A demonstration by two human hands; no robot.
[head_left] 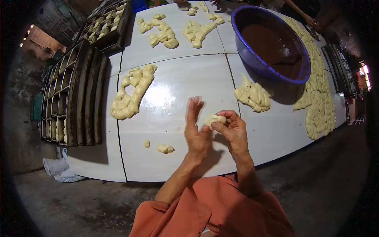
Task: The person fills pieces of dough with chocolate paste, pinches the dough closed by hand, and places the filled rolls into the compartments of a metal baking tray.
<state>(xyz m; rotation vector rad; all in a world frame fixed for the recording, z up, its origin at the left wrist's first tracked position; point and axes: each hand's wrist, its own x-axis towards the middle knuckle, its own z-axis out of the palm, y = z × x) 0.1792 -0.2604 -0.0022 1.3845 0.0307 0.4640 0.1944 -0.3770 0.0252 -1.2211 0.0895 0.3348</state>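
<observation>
A small piece of dough (pixel 213 119) is pinched between the thumb and fingers of my right hand (pixel 236 132), a little above the white table. Close beside it, my left hand (pixel 196 134) is open with its fingers stretched out and slightly blurred; its thumb is near or against the dough. Two loose bits lie to the left on the tabletop: a tiny dough lump (pixel 146 143) and a larger dough lump (pixel 165 149). Beyond my right hand lies a flattened dough mass (pixel 252 96).
A purple tub (pixel 252 55) of brown filling stands at the back right. Dough strips (pixel 134 94) lie at the left, with a dough sheet (pixel 319 106) at the right. Wooden trays (pixel 85 94) line the left edge. Another person's hand (pixel 310 20) shows at the far right.
</observation>
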